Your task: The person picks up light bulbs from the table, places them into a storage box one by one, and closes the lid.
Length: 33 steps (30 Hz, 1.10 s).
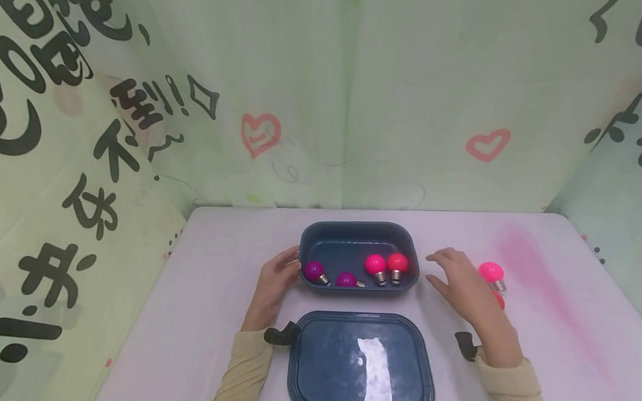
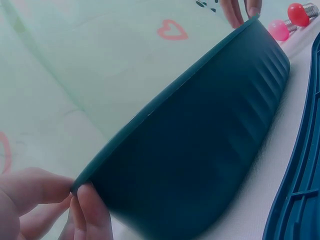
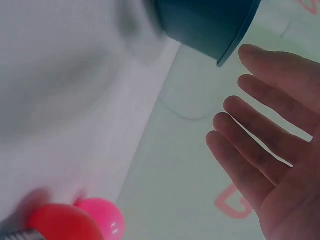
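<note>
A dark blue plastic box (image 1: 357,291) stands on the table. Two purple bulbs (image 1: 314,271) and two pink-red bulbs (image 1: 397,263) lie inside it. At the box's left end, my left hand (image 1: 271,286) pinches the rim between thumb and fingers, as the left wrist view shows close up. My right hand (image 1: 458,282) is off the box's right end with its fingers spread and nothing in them. Beyond that hand, a pink bulb (image 1: 491,271) and a red bulb (image 3: 65,222) lie on the table, the red one partly hidden by my wrist in the head view.
The box's dark blue lid (image 1: 331,366) lies flat in front of it, nearest to me. A white cloth (image 1: 218,268) with a pink stain on the right covers the table. Pale green curtains (image 1: 410,80) with black writing and red hearts hang around the back and sides.
</note>
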Motion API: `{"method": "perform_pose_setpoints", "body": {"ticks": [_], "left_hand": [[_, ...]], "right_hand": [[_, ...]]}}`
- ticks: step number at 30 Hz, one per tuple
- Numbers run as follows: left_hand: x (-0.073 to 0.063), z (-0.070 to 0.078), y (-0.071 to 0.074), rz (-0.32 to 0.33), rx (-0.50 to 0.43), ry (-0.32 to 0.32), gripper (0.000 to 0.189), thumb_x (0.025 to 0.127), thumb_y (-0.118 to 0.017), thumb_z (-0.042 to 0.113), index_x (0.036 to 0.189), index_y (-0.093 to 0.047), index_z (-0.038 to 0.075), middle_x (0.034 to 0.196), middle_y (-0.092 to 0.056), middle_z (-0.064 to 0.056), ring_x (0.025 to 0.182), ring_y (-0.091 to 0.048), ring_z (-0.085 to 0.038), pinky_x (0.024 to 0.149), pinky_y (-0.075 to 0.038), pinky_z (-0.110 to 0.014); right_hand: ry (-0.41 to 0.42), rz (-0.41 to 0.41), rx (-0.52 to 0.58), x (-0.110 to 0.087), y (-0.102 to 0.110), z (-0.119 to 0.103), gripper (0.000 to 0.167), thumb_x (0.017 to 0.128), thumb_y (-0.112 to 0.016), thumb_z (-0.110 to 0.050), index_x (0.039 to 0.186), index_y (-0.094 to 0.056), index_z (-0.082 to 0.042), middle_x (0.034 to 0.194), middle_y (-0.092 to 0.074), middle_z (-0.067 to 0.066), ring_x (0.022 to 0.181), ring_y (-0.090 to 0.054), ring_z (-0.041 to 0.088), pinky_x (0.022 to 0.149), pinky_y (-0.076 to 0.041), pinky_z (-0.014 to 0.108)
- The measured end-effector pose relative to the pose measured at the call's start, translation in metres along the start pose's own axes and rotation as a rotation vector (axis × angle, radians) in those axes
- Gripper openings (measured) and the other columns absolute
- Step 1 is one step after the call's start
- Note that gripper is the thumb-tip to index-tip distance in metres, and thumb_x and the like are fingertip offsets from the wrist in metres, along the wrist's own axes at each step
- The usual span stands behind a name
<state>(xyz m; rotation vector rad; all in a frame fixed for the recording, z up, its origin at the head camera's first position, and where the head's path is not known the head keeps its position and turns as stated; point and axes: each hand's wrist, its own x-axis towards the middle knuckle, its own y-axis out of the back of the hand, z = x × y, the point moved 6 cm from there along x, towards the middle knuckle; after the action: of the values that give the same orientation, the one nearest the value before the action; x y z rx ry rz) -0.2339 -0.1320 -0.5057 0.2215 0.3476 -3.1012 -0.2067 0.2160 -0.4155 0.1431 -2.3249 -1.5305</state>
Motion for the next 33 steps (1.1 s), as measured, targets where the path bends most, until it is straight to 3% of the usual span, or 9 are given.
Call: {"method": "perform_pose_setpoints", "body": {"ticks": [8, 15, 33], "left_hand": [[-0.002, 0.002, -0.001, -0.004, -0.005, -0.008, 0.041, 0.094, -0.063, 0.003, 0.135, -0.059, 0.006, 0.137, -0.058, -0.016, 0.104, -0.062, -0.017, 0.085, -0.055, -0.025], [0.000, 0.001, 0.001, -0.001, 0.003, 0.000, 0.041, 0.093, -0.064, 0.004, 0.134, -0.060, 0.007, 0.136, -0.058, -0.015, 0.104, -0.062, -0.017, 0.084, -0.054, -0.025], [-0.001, 0.001, 0.000, -0.003, -0.003, -0.001, 0.042, 0.093, -0.063, 0.002, 0.135, -0.059, 0.005, 0.136, -0.058, -0.017, 0.103, -0.062, -0.016, 0.083, -0.055, -0.025]], "right_hand": [[-0.070, -0.049, -0.026, -0.009, 0.002, 0.015, 0.039, 0.082, -0.077, -0.004, 0.117, -0.064, 0.006, 0.116, -0.061, 0.027, 0.113, -0.053, 0.045, 0.094, -0.048, 0.059], [-0.050, -0.021, -0.057, -0.017, 0.004, 0.023, 0.035, 0.081, -0.076, -0.003, 0.114, -0.065, 0.006, 0.112, -0.062, 0.025, 0.108, -0.056, 0.044, 0.088, -0.050, 0.061], [0.002, 0.035, -0.053, -0.034, 0.011, 0.043, 0.032, 0.076, -0.076, 0.002, 0.105, -0.065, 0.010, 0.104, -0.062, 0.026, 0.102, -0.056, 0.044, 0.090, -0.046, 0.057]]}}
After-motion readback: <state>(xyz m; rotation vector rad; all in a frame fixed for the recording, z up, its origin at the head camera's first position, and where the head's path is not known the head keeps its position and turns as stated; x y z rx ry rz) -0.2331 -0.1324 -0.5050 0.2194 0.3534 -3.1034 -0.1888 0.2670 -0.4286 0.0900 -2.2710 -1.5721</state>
